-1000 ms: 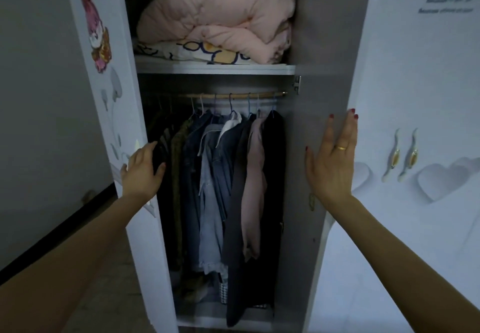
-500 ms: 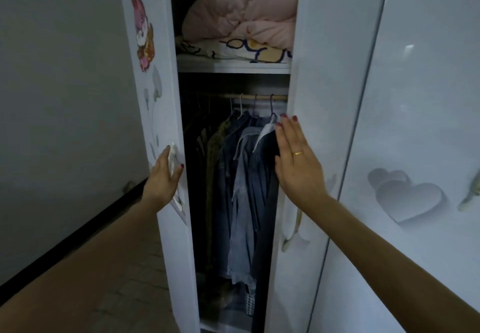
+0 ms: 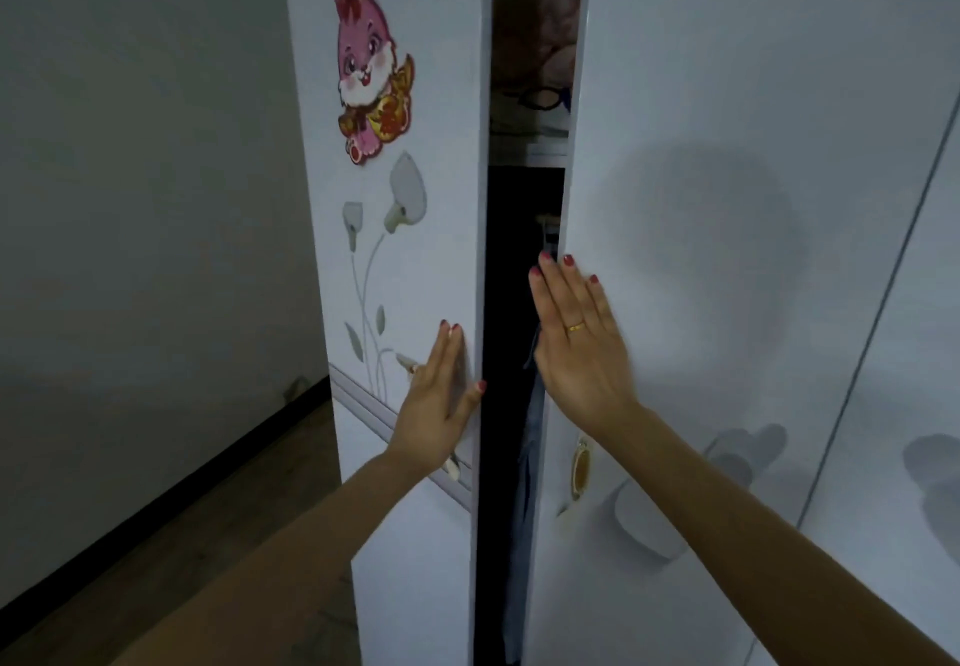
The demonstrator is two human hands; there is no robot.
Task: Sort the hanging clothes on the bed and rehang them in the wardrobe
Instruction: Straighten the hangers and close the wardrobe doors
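The white wardrobe stands almost closed, with only a narrow dark gap between its two doors. My left hand (image 3: pixel 441 400) lies flat with straight fingers on the left door (image 3: pixel 415 260) near its inner edge. My right hand (image 3: pixel 579 343) presses flat on the right door (image 3: pixel 727 250) beside the gap, a gold ring on one finger. Through the gap I see a sliver of hanging clothes (image 3: pixel 527 457), the end of the rail (image 3: pixel 548 220) and folded pink bedding (image 3: pixel 540 36) on the upper shelf. The bed is out of view.
A pink rabbit sticker (image 3: pixel 366 68) and grey flower decals mark the left door. A gold handle (image 3: pixel 581 465) sits low on the right door. A further wardrobe door (image 3: pixel 924 353) lies to the right. A grey wall (image 3: pixel 145 198) and brown floor (image 3: pixel 208 551) are at left.
Both doors have swung inward, narrowing the opening from wide to a thin gap. My hands moved closer together with the doors, and the hanging clothes are now mostly hidden.
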